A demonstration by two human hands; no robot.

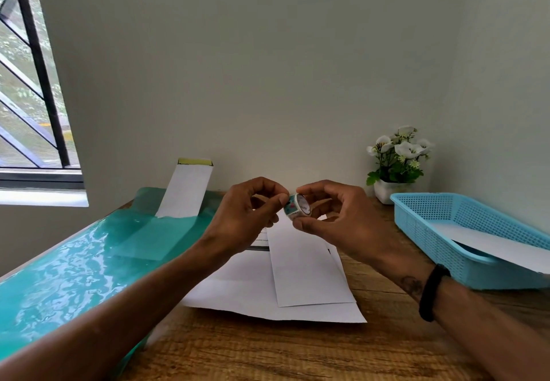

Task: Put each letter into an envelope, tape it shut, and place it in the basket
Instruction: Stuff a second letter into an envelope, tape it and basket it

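Observation:
A small patterned tape roll (298,207) is held above the table in front of me. My right hand (333,216) grips the roll between thumb and fingers. My left hand (253,211) pinches at the roll's left edge with thumb and forefinger. Below the hands a white envelope (306,270) lies on top of white letter sheets (238,288) on the wooden table. A blue mesh basket (440,216) stands at the right with a white envelope (491,245) inside it.
A teal plastic folder (74,267) covers the table's left side, with a white envelope (186,191) leaning up from it against the wall. A potted white flower (397,163) stands at the back right. A window is at the left.

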